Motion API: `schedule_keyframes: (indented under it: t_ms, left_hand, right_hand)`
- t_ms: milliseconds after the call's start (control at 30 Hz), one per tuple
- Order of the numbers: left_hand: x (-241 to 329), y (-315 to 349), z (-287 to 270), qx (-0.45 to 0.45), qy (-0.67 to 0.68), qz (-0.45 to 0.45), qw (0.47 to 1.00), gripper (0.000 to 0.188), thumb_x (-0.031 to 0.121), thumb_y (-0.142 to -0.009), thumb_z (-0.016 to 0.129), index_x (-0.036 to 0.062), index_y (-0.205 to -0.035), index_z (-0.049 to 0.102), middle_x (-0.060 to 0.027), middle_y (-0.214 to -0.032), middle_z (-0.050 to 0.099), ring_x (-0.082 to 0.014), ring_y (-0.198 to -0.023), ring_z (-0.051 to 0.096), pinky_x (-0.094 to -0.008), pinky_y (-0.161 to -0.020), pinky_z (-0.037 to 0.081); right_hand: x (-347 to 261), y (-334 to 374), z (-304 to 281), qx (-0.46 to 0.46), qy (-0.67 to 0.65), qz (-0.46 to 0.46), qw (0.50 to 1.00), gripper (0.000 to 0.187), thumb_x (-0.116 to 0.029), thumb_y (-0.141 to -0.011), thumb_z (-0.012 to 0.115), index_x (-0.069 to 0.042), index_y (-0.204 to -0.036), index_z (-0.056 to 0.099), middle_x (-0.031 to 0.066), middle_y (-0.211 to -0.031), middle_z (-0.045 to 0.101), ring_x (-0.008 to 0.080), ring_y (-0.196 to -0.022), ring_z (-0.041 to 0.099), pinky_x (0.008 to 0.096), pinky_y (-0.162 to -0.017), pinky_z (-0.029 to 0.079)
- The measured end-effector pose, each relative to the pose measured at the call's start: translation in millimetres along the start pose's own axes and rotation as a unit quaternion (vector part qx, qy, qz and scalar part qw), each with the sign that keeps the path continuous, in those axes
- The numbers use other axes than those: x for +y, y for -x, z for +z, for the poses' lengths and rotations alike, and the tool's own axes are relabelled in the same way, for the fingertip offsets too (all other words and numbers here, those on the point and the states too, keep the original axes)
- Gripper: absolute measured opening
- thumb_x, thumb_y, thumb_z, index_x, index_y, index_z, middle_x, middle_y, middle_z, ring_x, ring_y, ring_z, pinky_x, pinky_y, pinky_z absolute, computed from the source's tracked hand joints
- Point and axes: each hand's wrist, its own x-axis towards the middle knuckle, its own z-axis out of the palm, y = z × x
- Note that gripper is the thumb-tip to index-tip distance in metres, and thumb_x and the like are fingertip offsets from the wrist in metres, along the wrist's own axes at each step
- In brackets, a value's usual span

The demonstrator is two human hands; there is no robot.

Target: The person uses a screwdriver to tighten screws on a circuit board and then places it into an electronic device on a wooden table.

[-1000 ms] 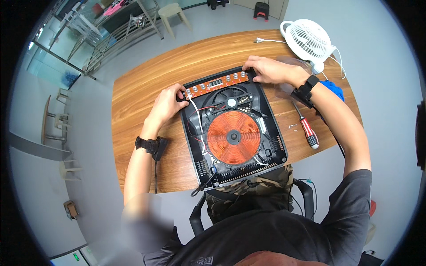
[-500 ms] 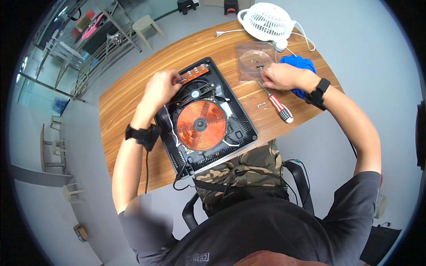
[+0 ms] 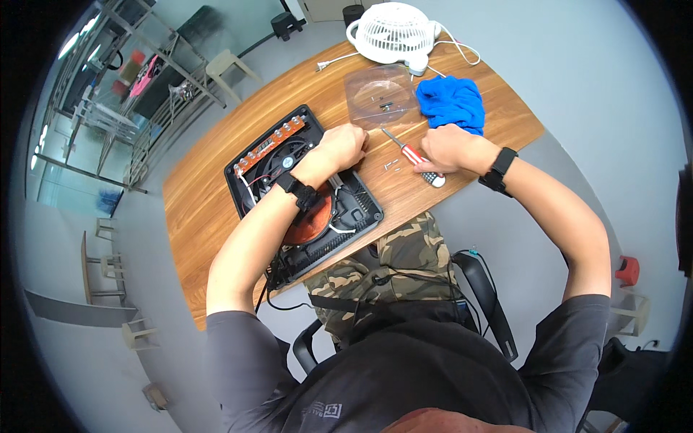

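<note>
An opened induction cooker (image 3: 363, 211) lies on the wooden table with its copper coil (image 3: 309, 222), black fan (image 3: 290, 160) and orange button board (image 3: 271, 144) exposed. My left hand (image 3: 342, 149) reaches across it to the right edge, fingers curled together; what they may hold is hidden. The left forearm covers part of the coil. Fingers of my right hand (image 3: 451, 149) close round the handle of a red, white and black screwdriver (image 3: 413, 154), whose shaft points away from me. Several small screws (image 3: 391, 165) lie just left of that handle.
A clear plastic tray (image 3: 361, 97) with small loose parts sits beyond the screwdriver. Blue cloth (image 3: 451, 101) is bunched at its right. A white fan (image 3: 393, 32) with a trailing cord stands at the far edge. Black cables (image 3: 289, 306) hang at the table's near edge.
My left hand has moved from the button board to the cooker's right edge. My right hand has come from the clear tray back to the screwdriver. The view has shifted.
</note>
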Motion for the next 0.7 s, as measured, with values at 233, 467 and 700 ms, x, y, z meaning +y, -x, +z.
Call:
schedule_keyframes:
  t_ms: [233,467,700]
  left_hand:
    - [8,-13,23,-0.025,-0.024,-0.007,0.999,0.016,0.014,-0.080,0.074,0.0073,-0.095,0.073,-0.0170,-0.095,0.074,-0.0382,-0.095,0.071,-0.0471,-0.081,0.057]
    - [14,-13,26,-0.009,-0.019,-0.008,1.000,0.018,0.010,-0.089,0.059,-0.0008,-0.094,0.073,-0.0244,-0.100,0.073,-0.0402,-0.098,0.072,-0.0469,-0.084,0.058]
    - [11,-16,30,0.031,-0.029,-0.052,0.998,0.013,0.011,-0.088,0.063,0.0038,-0.092,0.072,-0.0219,-0.094,0.073,-0.0427,-0.093,0.070,-0.0498,-0.081,0.057]
  right_hand:
    - [-4,-15,-3,-0.029,-0.013,0.002,0.999,0.055,-0.056,-0.088,0.068,-0.003,-0.095,0.077,0.0198,-0.093,0.075,0.0382,-0.089,0.073,0.0456,-0.077,0.059]
    - [1,-22,11,-0.044,-0.056,-0.009,0.997,0.062,-0.056,-0.088,0.067,0.005,-0.085,0.074,0.0266,-0.086,0.073,0.0426,-0.082,0.072,0.0472,-0.076,0.058]
    - [6,-29,17,-0.057,-0.063,0.028,0.996,0.052,-0.049,-0.082,0.068,0.002,-0.089,0.076,0.0261,-0.090,0.074,0.0413,-0.087,0.072,0.0464,-0.080,0.058]
